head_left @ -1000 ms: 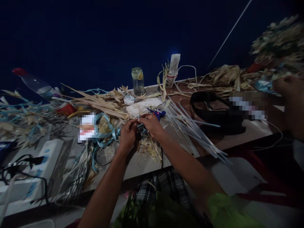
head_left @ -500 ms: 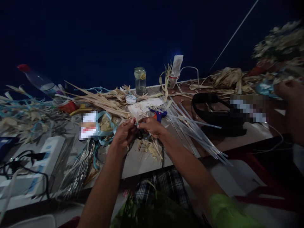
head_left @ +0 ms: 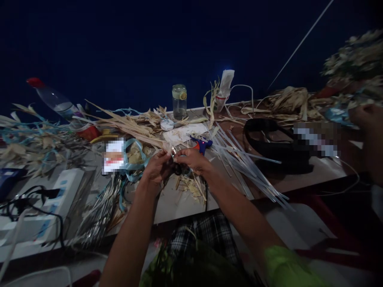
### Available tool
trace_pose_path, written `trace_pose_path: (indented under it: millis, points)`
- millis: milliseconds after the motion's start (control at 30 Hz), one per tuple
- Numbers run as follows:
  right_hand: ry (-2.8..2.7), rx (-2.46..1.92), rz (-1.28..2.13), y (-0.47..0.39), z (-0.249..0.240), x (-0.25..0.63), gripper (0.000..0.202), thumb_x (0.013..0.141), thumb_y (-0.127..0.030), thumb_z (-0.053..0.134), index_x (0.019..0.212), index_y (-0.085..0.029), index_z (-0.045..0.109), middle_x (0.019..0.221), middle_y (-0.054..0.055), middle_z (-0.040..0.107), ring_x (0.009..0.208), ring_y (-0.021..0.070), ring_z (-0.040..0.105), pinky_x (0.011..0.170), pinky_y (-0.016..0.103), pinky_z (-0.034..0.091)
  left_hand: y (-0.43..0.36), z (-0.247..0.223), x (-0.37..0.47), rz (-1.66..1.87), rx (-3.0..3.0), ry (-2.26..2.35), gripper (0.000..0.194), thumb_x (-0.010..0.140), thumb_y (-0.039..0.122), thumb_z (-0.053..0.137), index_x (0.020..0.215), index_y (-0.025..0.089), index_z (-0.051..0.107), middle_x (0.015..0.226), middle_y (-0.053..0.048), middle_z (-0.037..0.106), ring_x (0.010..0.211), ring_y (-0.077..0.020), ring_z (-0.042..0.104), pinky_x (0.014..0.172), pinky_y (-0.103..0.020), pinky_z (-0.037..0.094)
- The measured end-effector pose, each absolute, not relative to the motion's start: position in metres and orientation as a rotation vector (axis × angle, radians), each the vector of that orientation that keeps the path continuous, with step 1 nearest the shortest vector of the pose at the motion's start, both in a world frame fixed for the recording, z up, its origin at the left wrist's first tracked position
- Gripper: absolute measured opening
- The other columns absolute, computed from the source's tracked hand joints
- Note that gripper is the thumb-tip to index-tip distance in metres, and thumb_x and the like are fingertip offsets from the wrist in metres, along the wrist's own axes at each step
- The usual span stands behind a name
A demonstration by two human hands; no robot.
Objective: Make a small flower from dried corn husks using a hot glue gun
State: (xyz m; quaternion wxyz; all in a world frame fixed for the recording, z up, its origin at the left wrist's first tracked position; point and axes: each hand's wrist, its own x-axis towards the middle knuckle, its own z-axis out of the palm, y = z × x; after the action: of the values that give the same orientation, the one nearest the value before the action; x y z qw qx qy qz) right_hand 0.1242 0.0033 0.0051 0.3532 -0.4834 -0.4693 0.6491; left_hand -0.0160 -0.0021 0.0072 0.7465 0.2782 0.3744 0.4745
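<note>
One small shiny piece, pinched in the fingers of my left hand and right hand above the desk, near a blue glue gun; bottle label illegible, card blurred.

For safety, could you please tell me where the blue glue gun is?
In the head view, the blue glue gun is slightly right of centre, just beyond the right hand and left of the clear sticks.

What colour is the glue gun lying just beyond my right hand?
The glue gun is blue with an orange part, seen best in the head view.
</note>
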Motion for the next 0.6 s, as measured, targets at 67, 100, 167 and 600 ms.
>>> trace_pose_path:
  millis: [67, 100, 167, 600]
  points:
    - [-1.283, -1.276, 1.595, 0.003, 0.002, 0.125, 0.023, 0.053, -0.029, 0.066, 0.069, -0.014, 0.057, 0.05, -0.006, 0.049, 0.047, 0.006, 0.04, 0.048, 0.019, 0.03, -0.001, 0.006, -0.015, 1.036, 0.637, 0.812, 0.023, 0.055, 0.019, 0.073, 0.07, 0.011, 0.057, 0.048, 0.005, 0.048, 0.041, -0.0019, 0.039, 0.046, -0.016, 0.036]
    - [-1.325, -1.299, 1.542, 0.003, 0.001, 0.126, 0.023, 0.055, -0.029, 0.065, 0.07, -0.014, 0.058, 0.052, -0.006, 0.05, 0.049, 0.0066, 0.042, 0.05, 0.019, 0.032, -0.001, 0.005, -0.015, 1.036, 0.65, 0.824, 0.023, 0.055, 0.02, 0.073, 0.069, 0.011, 0.057, 0.048, 0.005, 0.047, 0.041, -0.0017, 0.038, 0.046, -0.016, 0.035]
    - [-1.416, -1.365, 1.409, 0.002, 0.0, 0.126, 0.021, 0.058, -0.03, 0.062, 0.072, -0.014, 0.06, 0.054, -0.005, 0.051, 0.054, 0.008, 0.045, 0.054, 0.02, 0.035, 0.0, 0.005, -0.014, 1.051, 0.671, 0.868, 0.024, 0.054, 0.021, 0.073, 0.068, 0.011, 0.055, 0.046, 0.006, 0.046, 0.039, -0.0014, 0.035, 0.045, -0.016, 0.033]
    - [-1.66, -1.459, 1.12, 0.001, -0.009, 0.117, 0.016, 0.061, -0.022, 0.052, 0.072, -0.016, 0.061, 0.06, -0.002, 0.055, 0.057, 0.0106, 0.047, 0.055, 0.022, 0.035, -0.002, 0.006, -0.003, 1.094, 0.639, 1.006, 0.025, 0.049, 0.021, 0.073, 0.06, 0.012, 0.052, 0.047, 0.004, 0.051, 0.043, -0.0071, 0.047, 0.046, -0.02, 0.035]
